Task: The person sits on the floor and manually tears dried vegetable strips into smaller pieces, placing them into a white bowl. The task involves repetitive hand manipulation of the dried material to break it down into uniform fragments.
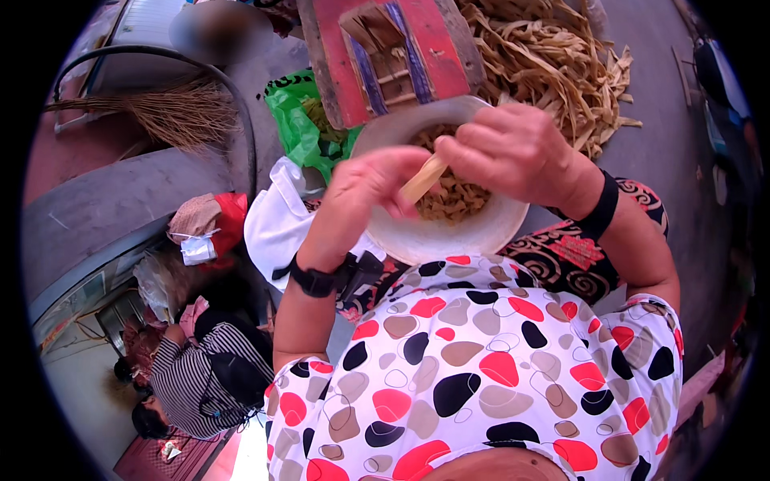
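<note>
Between my two hands is a short, flat, pale-yellow dried strip (424, 179), apparently plant fibre. My right hand (511, 153) pinches its upper end with curled fingers. My left hand (376, 177), slightly blurred, curves around the lower end, with the strip lying against its fingers. Below both hands, a round whitish basin (442, 243) sits at my lap, holding many small folded brown-yellow pieces (454, 201). My hands hide part of the basin's rim and contents. Beyond my right hand, a large heap of long dried strips (553, 78) lies on the floor.
Past the basin is a worn red wooden board (451, 54) bearing a brown piece with blue bands. A green plastic bag (295, 129), white cloth (271, 222), black hose (249, 132) and twig broom (174, 114) are on the left. A person in stripes (198, 367) is at lower left.
</note>
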The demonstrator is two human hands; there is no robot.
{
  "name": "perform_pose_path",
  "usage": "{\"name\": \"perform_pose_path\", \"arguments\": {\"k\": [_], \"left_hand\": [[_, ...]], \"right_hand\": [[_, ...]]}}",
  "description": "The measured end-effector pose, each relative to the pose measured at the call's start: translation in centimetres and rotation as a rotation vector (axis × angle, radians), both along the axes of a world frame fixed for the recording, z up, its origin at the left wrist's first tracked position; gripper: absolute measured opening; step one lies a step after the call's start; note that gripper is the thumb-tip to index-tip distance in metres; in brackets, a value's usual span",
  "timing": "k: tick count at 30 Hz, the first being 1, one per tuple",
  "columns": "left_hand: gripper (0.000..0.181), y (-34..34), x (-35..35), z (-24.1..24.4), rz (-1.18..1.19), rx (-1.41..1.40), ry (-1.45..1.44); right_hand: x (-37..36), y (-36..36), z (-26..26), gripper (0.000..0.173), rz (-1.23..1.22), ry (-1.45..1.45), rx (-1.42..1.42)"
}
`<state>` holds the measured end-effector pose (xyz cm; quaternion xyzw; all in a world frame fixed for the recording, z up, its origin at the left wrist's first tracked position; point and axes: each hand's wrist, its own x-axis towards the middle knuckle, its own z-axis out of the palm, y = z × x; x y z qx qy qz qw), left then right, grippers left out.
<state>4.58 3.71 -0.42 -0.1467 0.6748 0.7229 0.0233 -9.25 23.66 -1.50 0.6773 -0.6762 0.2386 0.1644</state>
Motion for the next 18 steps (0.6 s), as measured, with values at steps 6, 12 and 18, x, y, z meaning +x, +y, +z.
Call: {"name": "perform_pose_path", "arguments": {"k": [6,12,18], "left_hand": [[0.029,2.0,1.8,2.2,-0.186,0.540,-0.007],[0.028,2.4,1.7,5.1,-0.150,0.605,0.460],[0.016,4.8,0.9,3.4,-0.303,-1.165,0.740]], "right_hand": [[1.3,1.8,0.1,0.016,-0.001,-0.429,0.054],[3.9,3.3,1.5,0.011,0.081,-1.345,0.176],[4.8,3.8,3.3,0.031,0.175,-1.840,0.274]]}}
